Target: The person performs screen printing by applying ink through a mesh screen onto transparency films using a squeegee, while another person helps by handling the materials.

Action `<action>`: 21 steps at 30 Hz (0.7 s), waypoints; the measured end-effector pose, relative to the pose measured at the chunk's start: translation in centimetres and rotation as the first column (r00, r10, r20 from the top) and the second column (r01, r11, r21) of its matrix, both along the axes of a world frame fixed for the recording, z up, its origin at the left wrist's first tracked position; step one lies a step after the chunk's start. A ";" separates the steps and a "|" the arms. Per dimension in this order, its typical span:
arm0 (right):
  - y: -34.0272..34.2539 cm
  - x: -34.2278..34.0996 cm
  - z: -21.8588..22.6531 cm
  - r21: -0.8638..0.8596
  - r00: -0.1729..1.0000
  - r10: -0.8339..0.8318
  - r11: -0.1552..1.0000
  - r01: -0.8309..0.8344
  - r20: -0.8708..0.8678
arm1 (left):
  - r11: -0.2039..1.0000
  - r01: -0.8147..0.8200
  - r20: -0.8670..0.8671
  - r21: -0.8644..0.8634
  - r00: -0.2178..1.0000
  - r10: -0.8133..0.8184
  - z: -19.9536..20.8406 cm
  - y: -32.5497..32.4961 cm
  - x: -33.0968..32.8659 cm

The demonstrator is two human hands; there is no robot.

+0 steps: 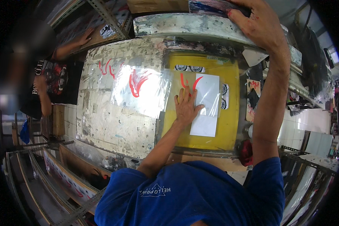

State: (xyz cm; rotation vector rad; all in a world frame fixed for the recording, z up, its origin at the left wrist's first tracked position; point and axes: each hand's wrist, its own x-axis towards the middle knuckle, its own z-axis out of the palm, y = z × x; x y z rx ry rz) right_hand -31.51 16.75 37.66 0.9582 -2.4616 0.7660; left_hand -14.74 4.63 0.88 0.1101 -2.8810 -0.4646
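My left hand (186,107) lies flat with fingers spread on a clear plastic sheet (168,100) and a white paper strip (205,128). Beneath them is a yellow panel (226,132) in a dark frame. Red curved strokes (197,81) show near my fingertips. Another red flame-like print (137,83) shows farther left, on the glossy part of the sheet. My right hand (252,24) reaches to the far edge, over a paint-stained tray or box (211,6). Its thumb touches or overlaps the edge; the other fingers run out of view, so its grip is hidden.
A worn, paint-marked table (113,120) carries the work. Behind it runs a long stained ledge (180,25). At left, another person's hand (83,37) rests near a metal rack post (109,17). Slotted racks with boards (69,177) stand at lower left. A red object (246,152) sits at the near right.
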 end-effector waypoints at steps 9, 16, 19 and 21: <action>0.3 -1.2 0.4 0.069 0.981 -0.042 0.997 0.029 0.191 | 0.997 -0.061 0.044 0.040 0.997 0.060 -0.1 1.0 -0.5; 0.2 -0.9 0.7 0.049 0.984 -0.044 0.998 0.036 0.175 | 0.996 -0.070 0.017 0.061 0.997 0.069 -0.5 1.7 -0.8; -1.1 0.6 1.0 0.055 0.989 -0.146 0.988 0.144 0.022 | 0.994 -0.092 -0.018 0.053 0.996 0.093 -0.4 0.9 -1.3; -2.5 0.9 -1.1 -0.031 0.966 -0.138 0.990 0.134 -0.218 | 0.991 -0.128 -0.007 0.041 0.992 0.129 0.3 -1.1 -2.3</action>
